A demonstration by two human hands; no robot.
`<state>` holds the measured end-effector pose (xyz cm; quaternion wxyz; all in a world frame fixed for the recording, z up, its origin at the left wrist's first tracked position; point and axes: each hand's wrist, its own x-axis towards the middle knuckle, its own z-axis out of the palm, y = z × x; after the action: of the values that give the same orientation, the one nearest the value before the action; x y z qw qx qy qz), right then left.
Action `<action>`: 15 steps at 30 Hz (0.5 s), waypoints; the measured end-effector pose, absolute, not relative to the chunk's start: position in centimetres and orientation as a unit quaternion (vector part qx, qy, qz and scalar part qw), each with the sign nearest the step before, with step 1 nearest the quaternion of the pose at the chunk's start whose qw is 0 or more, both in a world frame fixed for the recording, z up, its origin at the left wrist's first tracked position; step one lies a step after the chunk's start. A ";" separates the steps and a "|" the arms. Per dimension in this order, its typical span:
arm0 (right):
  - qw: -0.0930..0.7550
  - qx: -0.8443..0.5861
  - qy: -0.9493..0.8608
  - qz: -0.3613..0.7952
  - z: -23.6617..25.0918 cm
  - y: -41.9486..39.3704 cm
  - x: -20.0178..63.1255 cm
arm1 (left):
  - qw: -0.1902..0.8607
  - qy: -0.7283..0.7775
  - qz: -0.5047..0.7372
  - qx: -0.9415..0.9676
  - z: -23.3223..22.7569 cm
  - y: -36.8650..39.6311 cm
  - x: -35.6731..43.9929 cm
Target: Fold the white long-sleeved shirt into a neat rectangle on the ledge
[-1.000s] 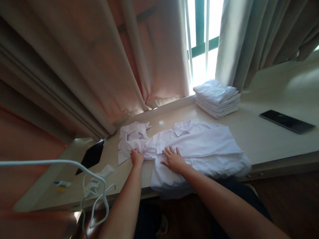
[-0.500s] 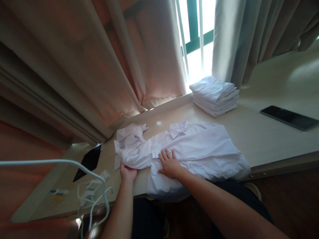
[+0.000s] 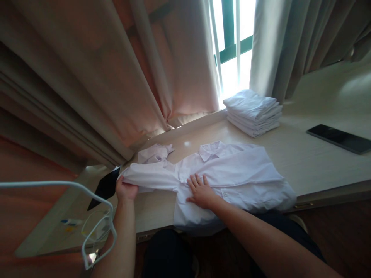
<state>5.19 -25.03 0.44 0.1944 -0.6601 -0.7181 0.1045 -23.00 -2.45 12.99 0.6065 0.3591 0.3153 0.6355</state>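
Lightly creased white collared fabric shirt point(image 3: 240, 164) is pressed by flat-spread right hand point(image 3: 202, 192), its long tapered sleeve point(image 3: 153, 174) held closed in left hand point(image 3: 126, 190).

Plain dark fabric trousers point(image 3: 165, 251) show at bottom centre; 2 bare forearms point(image 3: 126, 227) fill lower left and lower right.

The shirt point(image 3: 243, 166) and cloth stack point(image 3: 252, 112) are plain white, the curtains point(image 3: 188, 69) beige, the window frame point(image 3: 228, 27) green.
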 end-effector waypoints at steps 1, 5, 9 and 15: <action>0.194 -0.660 -0.719 0.102 0.4 -25.0 5.2 | 0.590 0.312 0.650 0.363 13.2 -2.6 -23.0; 0.195 -0.661 -0.719 0.092 0.3 -25.1 5.0 | 0.562 0.273 0.678 0.388 14.3 -3.1 -23.2; 0.190 -0.664 -0.718 0.086 0.1 -25.0 4.9 | 0.564 0.260 0.676 0.395 16.2 -2.4 -24.2; 0.188 -0.662 -0.720 0.088 0.0 -24.9 4.8 | 0.628 0.443 0.572 0.287 18.8 0.8 -26.3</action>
<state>4.79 -24.90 -0.01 0.1880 -0.6621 -0.7201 0.0878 -26.33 0.76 18.84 0.6284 0.2867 0.4426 0.5718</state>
